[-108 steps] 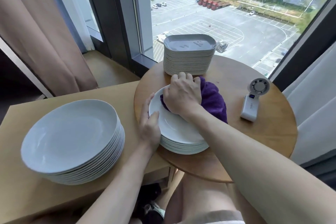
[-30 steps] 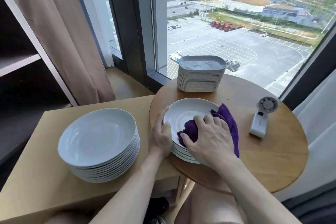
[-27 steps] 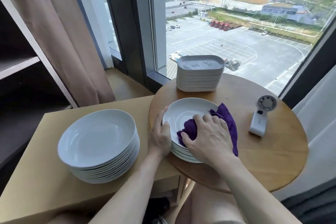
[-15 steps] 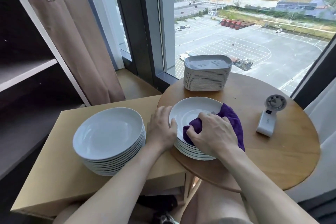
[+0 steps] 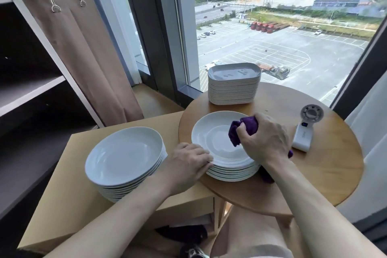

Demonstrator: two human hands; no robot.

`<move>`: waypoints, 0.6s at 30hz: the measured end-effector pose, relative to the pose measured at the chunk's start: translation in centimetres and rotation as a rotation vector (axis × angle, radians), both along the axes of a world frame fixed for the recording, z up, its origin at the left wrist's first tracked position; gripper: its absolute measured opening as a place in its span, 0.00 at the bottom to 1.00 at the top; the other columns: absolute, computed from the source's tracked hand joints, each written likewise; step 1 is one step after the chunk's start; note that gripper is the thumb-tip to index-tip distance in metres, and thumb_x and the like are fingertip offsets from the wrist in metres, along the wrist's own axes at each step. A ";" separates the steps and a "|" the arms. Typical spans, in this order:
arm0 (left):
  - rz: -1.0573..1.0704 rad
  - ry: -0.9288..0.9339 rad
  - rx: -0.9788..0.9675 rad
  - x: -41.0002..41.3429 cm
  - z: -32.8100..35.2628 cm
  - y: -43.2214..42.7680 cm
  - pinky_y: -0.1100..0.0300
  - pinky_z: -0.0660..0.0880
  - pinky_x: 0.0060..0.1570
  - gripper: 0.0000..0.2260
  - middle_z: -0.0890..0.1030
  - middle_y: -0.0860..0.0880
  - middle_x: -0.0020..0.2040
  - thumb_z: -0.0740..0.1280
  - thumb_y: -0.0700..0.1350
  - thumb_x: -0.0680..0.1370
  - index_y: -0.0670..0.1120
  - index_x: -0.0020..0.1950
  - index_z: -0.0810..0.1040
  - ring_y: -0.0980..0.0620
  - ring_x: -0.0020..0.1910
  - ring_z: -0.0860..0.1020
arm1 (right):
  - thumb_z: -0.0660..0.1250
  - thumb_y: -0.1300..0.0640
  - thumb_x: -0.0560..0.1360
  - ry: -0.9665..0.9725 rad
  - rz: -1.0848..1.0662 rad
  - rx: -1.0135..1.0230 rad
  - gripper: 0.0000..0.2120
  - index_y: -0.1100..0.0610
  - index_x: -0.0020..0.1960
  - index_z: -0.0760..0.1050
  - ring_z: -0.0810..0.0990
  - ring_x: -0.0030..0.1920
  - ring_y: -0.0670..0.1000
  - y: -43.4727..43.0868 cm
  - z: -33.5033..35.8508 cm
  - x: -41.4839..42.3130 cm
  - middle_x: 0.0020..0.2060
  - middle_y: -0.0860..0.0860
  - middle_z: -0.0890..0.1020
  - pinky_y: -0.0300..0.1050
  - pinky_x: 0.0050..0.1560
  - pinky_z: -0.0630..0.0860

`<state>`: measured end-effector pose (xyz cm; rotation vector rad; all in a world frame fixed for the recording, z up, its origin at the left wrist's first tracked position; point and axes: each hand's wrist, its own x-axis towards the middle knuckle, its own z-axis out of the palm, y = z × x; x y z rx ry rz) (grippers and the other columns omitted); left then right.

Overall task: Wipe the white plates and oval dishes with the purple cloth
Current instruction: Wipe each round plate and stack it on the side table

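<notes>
A stack of white round plates (image 5: 215, 138) sits on the round wooden table (image 5: 326, 174). My right hand (image 5: 265, 139) grips the bunched purple cloth (image 5: 244, 130) over the right side of the top plate. My left hand (image 5: 186, 165) curls its fingers on the left rim of that stack. A second stack of white plates (image 5: 123, 155) stands on the lower square table (image 5: 62, 201) to the left. Behind, a stack of oval dishes (image 5: 233, 84) stands by the window.
A small white handheld fan (image 5: 304, 130) lies on the round table's right part. A brown curtain (image 5: 88, 48) and dark shelving (image 5: 27, 90) are at the left. The window is right behind the round table. My knees are below the tables' front edges.
My right hand has lifted and bunched the cloth, moving to the plate's right side. My left hand slid down onto the stack's left rim. The camera view rose.
</notes>
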<state>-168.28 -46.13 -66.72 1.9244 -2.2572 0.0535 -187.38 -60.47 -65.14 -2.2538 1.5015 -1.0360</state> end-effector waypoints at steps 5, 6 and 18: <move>-0.039 -0.053 0.050 0.0 0.9 -0.2 0.52 0.73 0.62 0.24 0.83 0.52 0.60 0.49 0.57 0.86 0.49 0.61 0.83 0.50 0.63 0.78 | 0.60 0.38 0.70 -0.028 0.014 -0.004 0.17 0.52 0.41 0.73 0.72 0.37 0.54 0.1 -0.1 0.2 0.34 0.44 0.72 0.50 0.48 0.70; -0.048 -0.062 0.065 0.0 1.0 -0.3 0.52 0.74 0.62 0.23 0.83 0.52 0.60 0.50 0.56 0.86 0.48 0.61 0.82 0.50 0.63 0.78 | 0.60 0.38 0.71 -0.042 0.015 -0.006 0.17 0.52 0.41 0.73 0.73 0.37 0.54 0.1 -0.1 0.1 0.34 0.44 0.72 0.51 0.48 0.71; -0.132 -0.150 0.090 0.3 3.8 -0.8 0.54 0.76 0.56 0.26 0.83 0.52 0.58 0.45 0.57 0.86 0.47 0.60 0.81 0.50 0.59 0.78 | 0.61 0.40 0.71 -0.135 0.044 -0.017 0.14 0.51 0.40 0.71 0.73 0.39 0.53 0.1 0.2 -0.1 0.35 0.44 0.73 0.51 0.50 0.72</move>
